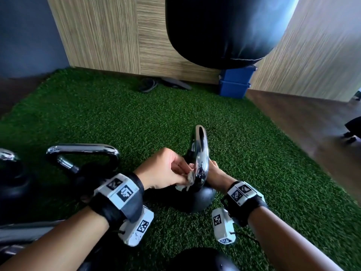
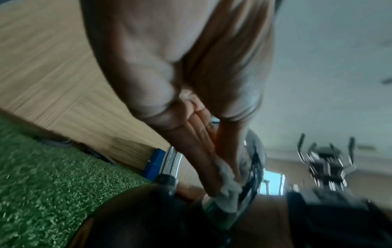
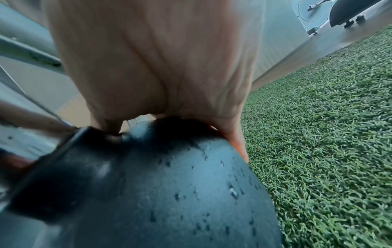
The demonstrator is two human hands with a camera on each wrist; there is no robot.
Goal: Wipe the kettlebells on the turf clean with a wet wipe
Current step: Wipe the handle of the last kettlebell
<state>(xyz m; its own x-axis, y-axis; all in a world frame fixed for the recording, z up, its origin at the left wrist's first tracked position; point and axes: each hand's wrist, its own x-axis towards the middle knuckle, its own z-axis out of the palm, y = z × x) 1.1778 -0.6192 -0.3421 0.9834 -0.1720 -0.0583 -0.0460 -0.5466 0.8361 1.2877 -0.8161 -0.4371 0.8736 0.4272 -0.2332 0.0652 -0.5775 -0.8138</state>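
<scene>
Head view showed the black round kettlebell with the chrome loop handle [image 1: 199, 196] standing upright on the green artificial turf [image 1: 254, 153], toward its near edge and about midway between its left and right sides. A crumpled white wet wipe [image 1: 186, 181] was pressed against the lower left part of the handle, where the chrome meets the black body. The left hand [image 1: 166, 169] pinched that wipe between curled fingers and thumb, probably so the cloth could follow the curve of the bar. The right hand [image 1: 214, 172] rested on the far side of the kettlebell's shoulder, its fingers spread over the black dome in the right wrist view, apparently bracing the weight against the rubbing. Small droplets sat on the dome there. Two more chrome-handled black kettlebells [image 1: 82, 165] stood just beside it toward the turf's left edge. Beyond, a black punching bag [image 1: 214, 32] hung near stacked blue plastic bins [image 1: 234, 83] at the turf's far edge.
</scene>
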